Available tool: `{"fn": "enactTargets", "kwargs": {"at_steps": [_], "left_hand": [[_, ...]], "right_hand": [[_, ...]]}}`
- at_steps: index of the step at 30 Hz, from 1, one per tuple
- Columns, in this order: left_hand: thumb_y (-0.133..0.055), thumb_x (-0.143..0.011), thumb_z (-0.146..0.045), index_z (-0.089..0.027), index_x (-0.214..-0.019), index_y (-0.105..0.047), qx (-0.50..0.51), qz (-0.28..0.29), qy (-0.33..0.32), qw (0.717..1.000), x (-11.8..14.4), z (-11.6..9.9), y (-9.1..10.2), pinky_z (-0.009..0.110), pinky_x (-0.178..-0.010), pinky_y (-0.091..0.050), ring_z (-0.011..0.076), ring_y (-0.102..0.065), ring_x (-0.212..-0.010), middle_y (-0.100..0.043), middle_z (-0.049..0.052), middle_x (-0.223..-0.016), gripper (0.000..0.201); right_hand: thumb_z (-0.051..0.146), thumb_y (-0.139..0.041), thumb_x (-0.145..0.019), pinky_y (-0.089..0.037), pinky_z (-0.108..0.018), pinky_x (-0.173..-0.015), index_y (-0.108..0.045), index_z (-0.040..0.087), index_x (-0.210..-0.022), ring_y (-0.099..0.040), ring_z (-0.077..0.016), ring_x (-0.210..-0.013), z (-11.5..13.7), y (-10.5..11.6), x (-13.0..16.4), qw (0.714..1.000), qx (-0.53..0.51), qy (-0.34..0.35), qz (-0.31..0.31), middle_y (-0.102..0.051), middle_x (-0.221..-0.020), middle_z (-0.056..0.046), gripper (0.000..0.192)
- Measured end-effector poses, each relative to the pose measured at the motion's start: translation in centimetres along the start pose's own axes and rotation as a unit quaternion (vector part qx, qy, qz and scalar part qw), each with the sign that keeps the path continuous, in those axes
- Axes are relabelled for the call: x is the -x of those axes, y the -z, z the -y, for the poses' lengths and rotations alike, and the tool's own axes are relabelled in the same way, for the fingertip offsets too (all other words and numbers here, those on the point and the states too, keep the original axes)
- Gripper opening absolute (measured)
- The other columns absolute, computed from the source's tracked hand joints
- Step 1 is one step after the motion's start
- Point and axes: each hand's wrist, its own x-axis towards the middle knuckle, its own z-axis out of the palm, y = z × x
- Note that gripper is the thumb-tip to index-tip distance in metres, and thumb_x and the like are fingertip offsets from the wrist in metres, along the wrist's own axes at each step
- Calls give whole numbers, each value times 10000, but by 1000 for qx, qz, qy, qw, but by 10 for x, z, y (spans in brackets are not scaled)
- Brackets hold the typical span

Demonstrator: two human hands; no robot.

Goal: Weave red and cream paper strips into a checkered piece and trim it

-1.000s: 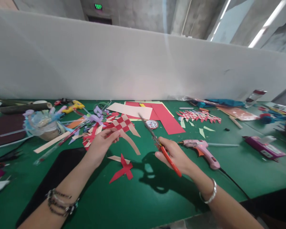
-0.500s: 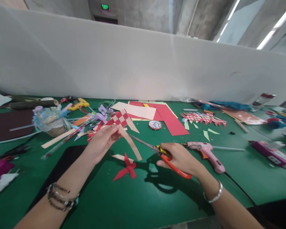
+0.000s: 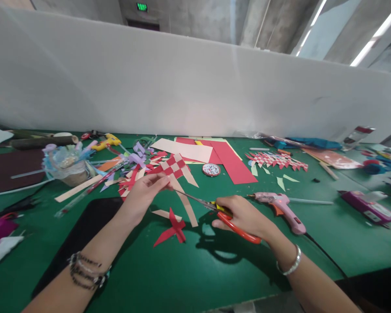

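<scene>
Between the fingertips of my left hand (image 3: 150, 191) is a woven paper piece (image 3: 173, 166), checked in red and cream, with loose cream strips hanging from it. My right hand (image 3: 241, 215) grips scissors (image 3: 224, 213) with orange and yellow handles. Their blades point left and lie at the long cream strip (image 3: 188, 206), close to my left fingertips; whether they are apart there I cannot tell. Under the strip, red paper scraps (image 3: 173, 228) and a short cream scrap (image 3: 166, 214) lie on the green table (image 3: 195, 274).
A pink glue gun (image 3: 283, 208) with a cord lies right of my right hand. Red card (image 3: 233, 165) and a round speckled disc (image 3: 211, 169) are behind. Another checked paper strip (image 3: 278, 161) is at back right. Paper scraps and a wrapped pot (image 3: 71, 167) crowd the left.
The woven piece and my left hand have moved slightly right, toward the scissors. The blades now reach the hanging cream strip near my left fingertips.
</scene>
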Motion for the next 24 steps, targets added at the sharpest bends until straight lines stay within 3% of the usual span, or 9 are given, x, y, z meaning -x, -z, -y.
{"fn": "enactTargets", "kwargs": {"at_steps": [16,24], "left_hand": [[-787,-545,-389,-175,-633,-654,57,-8,24,998,1,-2,-6,292,-813,-476,146,-607,-722,-647,-6,-674,267],[-790,-508,-373,-174,-618,-636,76,-42,21,996,2,-1,-10,271,-728,-454,133,-569,-692,-620,-12,-676,275]], "right_hand": [[644,-498,-771,-185,-221,-490,-406,186,-596,-243,-78,-489,-1,1,0,1000,-1,-4,1,-350,-536,54,499],[630,-500,-776,-182,-221,-484,-394,184,-575,-209,-79,-503,-1,1,1,1000,-9,-3,-6,-321,-525,60,501]]}}
